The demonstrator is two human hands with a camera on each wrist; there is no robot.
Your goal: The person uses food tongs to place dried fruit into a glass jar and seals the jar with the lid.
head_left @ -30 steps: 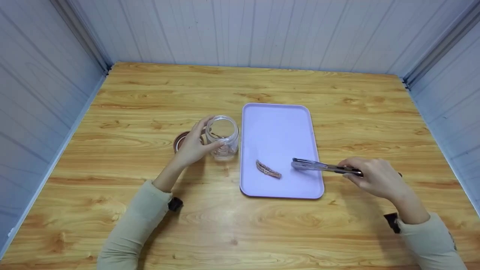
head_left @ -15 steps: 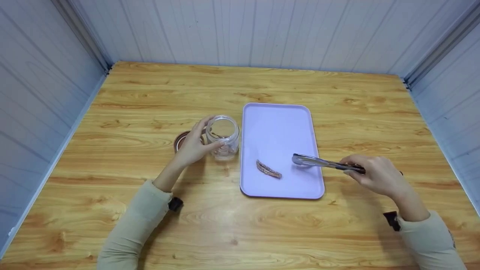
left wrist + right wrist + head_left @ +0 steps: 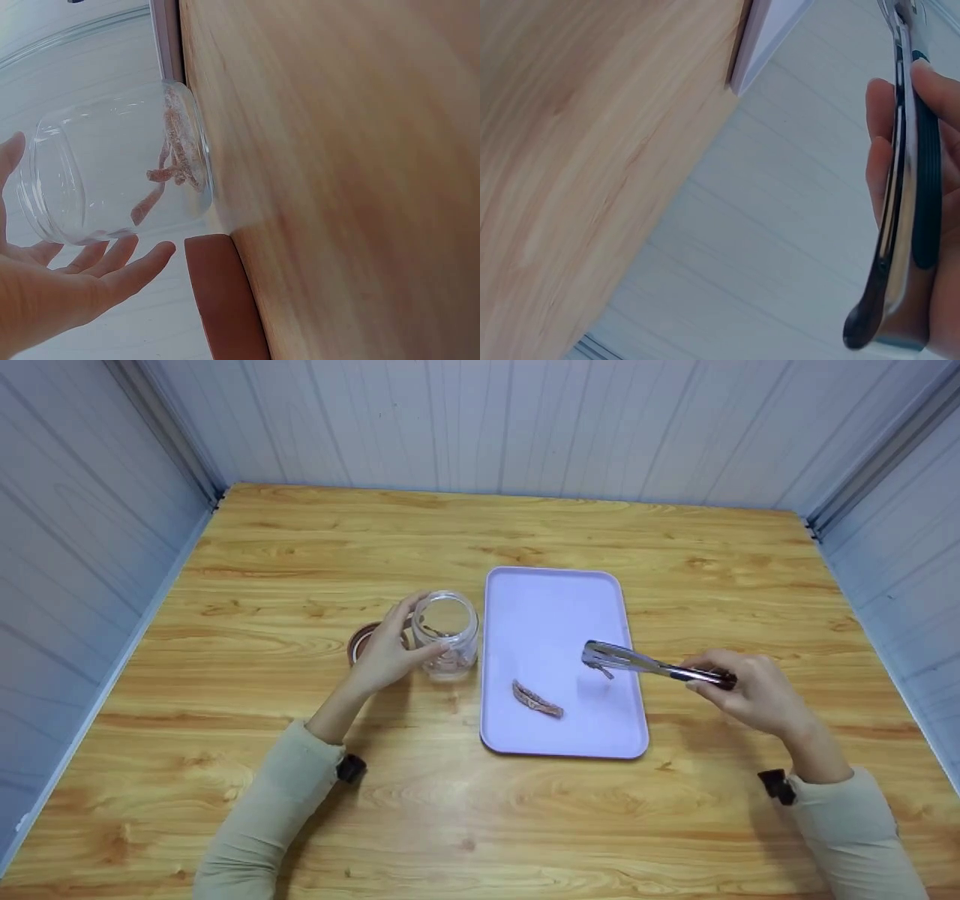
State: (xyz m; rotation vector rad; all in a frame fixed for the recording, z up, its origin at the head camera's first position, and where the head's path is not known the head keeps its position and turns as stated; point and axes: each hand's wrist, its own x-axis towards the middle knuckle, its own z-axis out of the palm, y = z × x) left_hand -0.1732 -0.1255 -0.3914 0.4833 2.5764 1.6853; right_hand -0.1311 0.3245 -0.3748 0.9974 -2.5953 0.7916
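Observation:
My left hand steadies an upright clear glass jar, thumb at its mouth and fingers along its far side. Several brown dried strips lie in the bottom of the jar, seen in the left wrist view. With my right hand I grip metal tongs with dark handle pads, squeezed nearly together in the right wrist view. A small brown strip hangs from the tongs' tips over the lilac tray. One more wrinkled brown piece rests on the tray's lower left part.
Just left of the jar a reddish-brown lid lies on the wooden table, partly behind my left hand. The tray's raised rim stands close to the jar's right side. Pale panel walls enclose the back and both sides.
The tongs have risen from the tray, tips tilting up and away, and a brown strip now shows hanging from them. My right hand moved slightly away from me; left hand and jar stayed put.

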